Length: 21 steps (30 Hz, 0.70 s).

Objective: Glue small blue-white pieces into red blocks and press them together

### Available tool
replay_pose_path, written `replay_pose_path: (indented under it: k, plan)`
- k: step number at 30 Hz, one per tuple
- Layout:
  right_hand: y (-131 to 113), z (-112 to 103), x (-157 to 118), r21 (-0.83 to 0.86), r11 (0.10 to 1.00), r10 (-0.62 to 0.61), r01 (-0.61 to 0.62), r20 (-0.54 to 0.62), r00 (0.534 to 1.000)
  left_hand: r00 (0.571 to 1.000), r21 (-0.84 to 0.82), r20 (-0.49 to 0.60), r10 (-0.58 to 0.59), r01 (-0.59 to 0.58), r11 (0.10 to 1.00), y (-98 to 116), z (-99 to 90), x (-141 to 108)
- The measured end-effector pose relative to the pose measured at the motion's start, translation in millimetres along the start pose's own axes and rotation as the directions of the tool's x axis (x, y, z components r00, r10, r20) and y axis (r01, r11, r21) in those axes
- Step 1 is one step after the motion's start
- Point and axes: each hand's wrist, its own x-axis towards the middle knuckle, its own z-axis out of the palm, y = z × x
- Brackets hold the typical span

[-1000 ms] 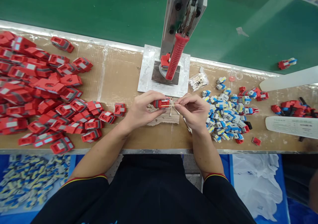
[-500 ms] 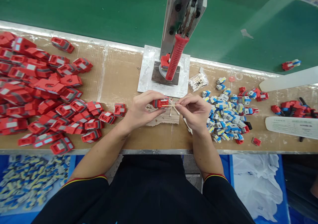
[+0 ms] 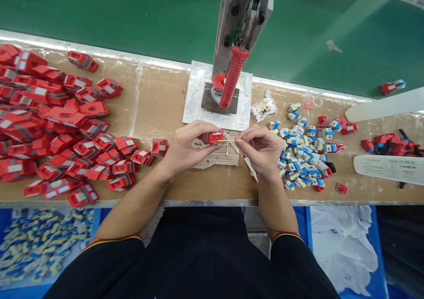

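Note:
Between its thumb and fingers my left hand (image 3: 188, 145) grips a red toy vehicle part (image 3: 212, 138) with a hollow facing right. My right hand (image 3: 261, 149) pinches a thin cotton swab (image 3: 228, 140), whose far tip reaches the red part. Whether the tip is inside the hollow I cannot tell. Below them, more swabs lie on a torn piece of cardboard (image 3: 215, 159). A loose red part (image 3: 159, 147) sits just left of my left hand. Close to my right hand is a pile of small white, blue and yellow parts (image 3: 296, 155).
A hand press with a red handle (image 3: 236, 76) stands on a metal plate (image 3: 194, 96) ahead. Many red vehicle parts (image 3: 62, 118) are heaped at left. A bag of swabs (image 3: 264, 108) lies right of the plate. Blue bins (image 3: 308, 228) sit below the table's front edge (image 3: 212, 203).
My right hand has shifted slightly to the right with the swab. My left hand keeps hold of the red part in nearly the same place.

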Motion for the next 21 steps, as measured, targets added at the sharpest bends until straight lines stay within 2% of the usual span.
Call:
replay_pose_path:
  k: [7, 16, 21]
  plan:
    - [2.2, -4.1, -0.8, -0.075, 0.997, 0.005, -0.006, -0.012, 1.0, 1.0, 0.035, -0.009, -0.018, 0.019, 0.999, 1.5, -0.5, 0.1]
    - [0.6, -0.6, 0.9, -0.039, 0.999, -0.007, 0.005, -0.059, 0.998, 0.998, 0.068, 0.022, -0.058, 0.056, 0.996, 3.7, -3.1, 0.9]
    - [-0.8, 1.9, -0.9, -0.062, 0.998, 0.017, -0.017, -0.001, 1.0, 0.998, 0.095, 0.027, -0.059, 0.056, 0.994, 3.6, -3.2, 0.2]
